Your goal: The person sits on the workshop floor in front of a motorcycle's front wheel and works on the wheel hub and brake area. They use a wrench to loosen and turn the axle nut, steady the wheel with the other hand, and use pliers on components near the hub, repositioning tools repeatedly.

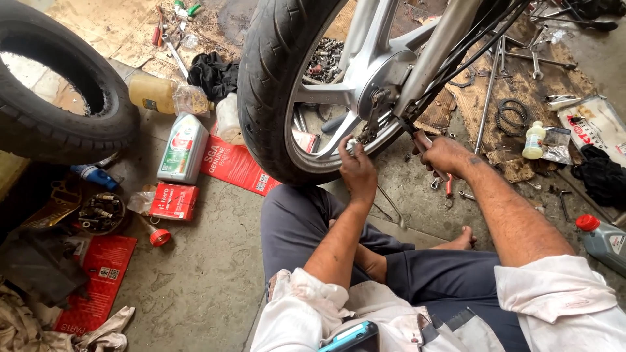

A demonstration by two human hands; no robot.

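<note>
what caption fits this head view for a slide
Seated on a workshop floor, a person's left hand steadies the wheel hub while the right hand grips a tool there.

Bare grey concrete floor (208,261), stained. Lying on it: loose black tyre (59,98); white-and-green oil jug (184,148); small red carton (174,201); flat red packet (236,167); round tray of small parts (101,213); black cloth (214,73); brown cardboard sheets (515,91) (spanners and rods scattered over them); grey red-capped bottle (603,240); pale rags (26,326).
</note>
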